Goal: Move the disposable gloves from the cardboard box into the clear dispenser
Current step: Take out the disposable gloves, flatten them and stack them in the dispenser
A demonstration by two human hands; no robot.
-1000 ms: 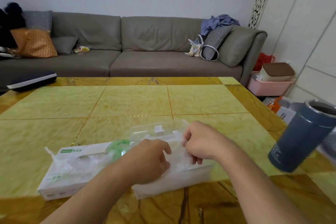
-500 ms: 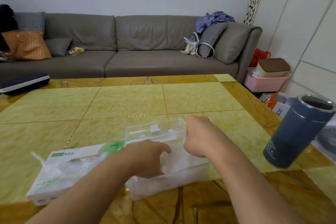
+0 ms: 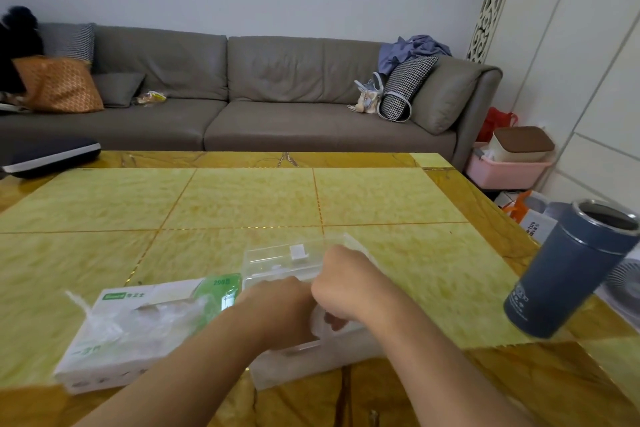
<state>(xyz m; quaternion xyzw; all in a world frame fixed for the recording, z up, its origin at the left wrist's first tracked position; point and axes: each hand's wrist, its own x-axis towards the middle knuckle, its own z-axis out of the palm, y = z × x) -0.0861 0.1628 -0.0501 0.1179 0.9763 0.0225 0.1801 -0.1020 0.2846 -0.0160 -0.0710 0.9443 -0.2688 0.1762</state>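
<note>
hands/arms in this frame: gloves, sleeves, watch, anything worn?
Nothing worn that shows. Both the left hand and the right hand are bare, with no gloves, and no rings are visible. Both forearms are bare right down to the bottom edge of the frame, with no sleeve, cuff, watch or wristband in view. The frame is somewhat motion-blurred, so fine marks cannot be judged.

The cardboard box (image 3: pixel 138 326) at lower left of the frame carries "200" printed on its green corner patch, plus a small green logo strip on top too blurred to read. The blue tumbler (image 3: pixel 568 274) at right bears pale print, also illegible.
</note>
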